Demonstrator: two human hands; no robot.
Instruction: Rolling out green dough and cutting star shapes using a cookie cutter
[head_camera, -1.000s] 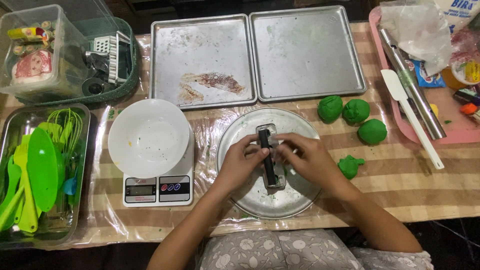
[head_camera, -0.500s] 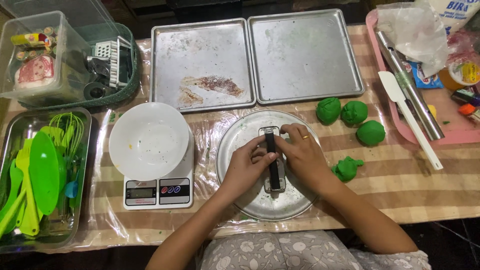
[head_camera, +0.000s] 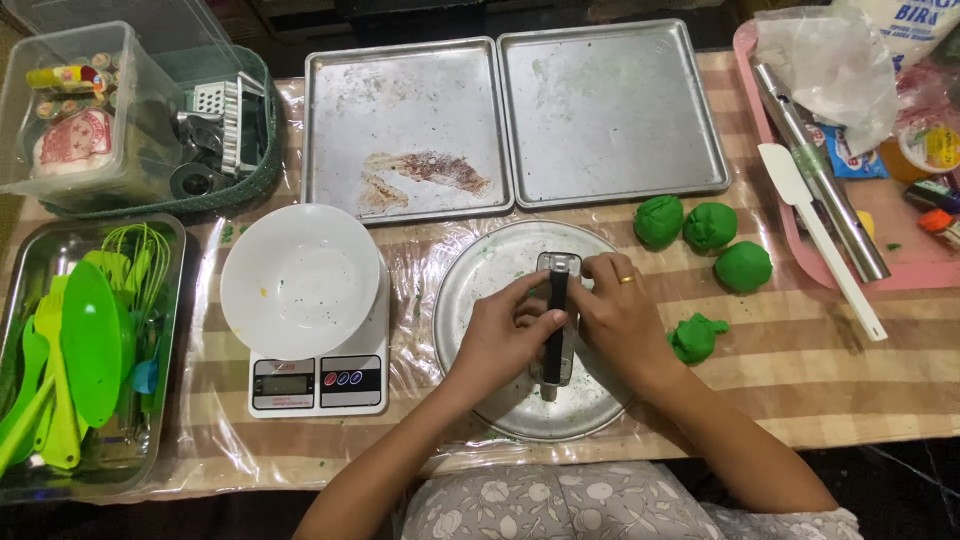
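A long narrow metal tool with a black strip (head_camera: 556, 300) lies on a round metal plate (head_camera: 480, 300) in front of me. My left hand (head_camera: 503, 340) grips its left side, thumb across the black strip. My right hand (head_camera: 622, 318), with a gold ring, holds its right side, fingers at the tool's top end. Three green dough balls (head_camera: 710, 240) and one torn green lump (head_camera: 696, 337) sit on the table to the right of the plate.
A white bowl (head_camera: 298, 278) sits on a kitchen scale (head_camera: 318, 382) at left. Two metal baking trays (head_camera: 515, 118) lie behind. A tray of green utensils (head_camera: 80, 350) and a clear box (head_camera: 80, 120) stand far left. A pink tray (head_camera: 850, 150) holds a roller and white scraper.
Both hands have shifted slightly down the tool and closed tighter around its sides; the view has tilted a little. The dough balls have not moved.
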